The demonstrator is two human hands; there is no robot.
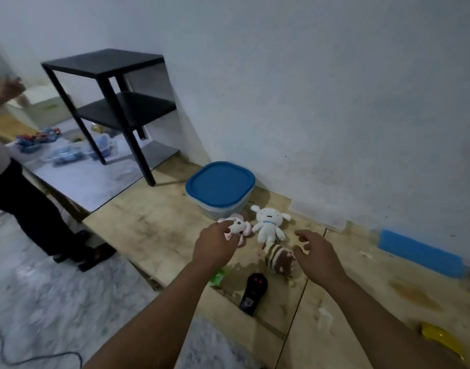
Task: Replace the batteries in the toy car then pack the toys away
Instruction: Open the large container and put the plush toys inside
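The person's left hand [215, 243] is closing its fingers [230, 224] around a small pink plush toy [239, 227] that is lying on the wooden tabletop [154, 225], while the right hand [317, 253] is hovering with its fingers [304, 238] spread and empty, just beside a brown striped plush [279, 258]. A white plush animal [268, 225] is lying between the two hands, near the container. The plush toys are looking soft and light, so pinching any of them round the body should be giving a sure hold, with little risk of slipping or damage.

A black remote control [253, 294] is resting nearer the camera; being hard and smooth, it would be better gripped across its narrow sides. A yellow object [441, 339] is showing at the right edge, possibly the toy car, though too little is visible to say.

A clear plastic container [218, 206] with a blue lid [220, 183] is standing against the wall, just behind the plushes. The lid is sitting on, so it will need lifting off before packing; what it is holding cannot be told.
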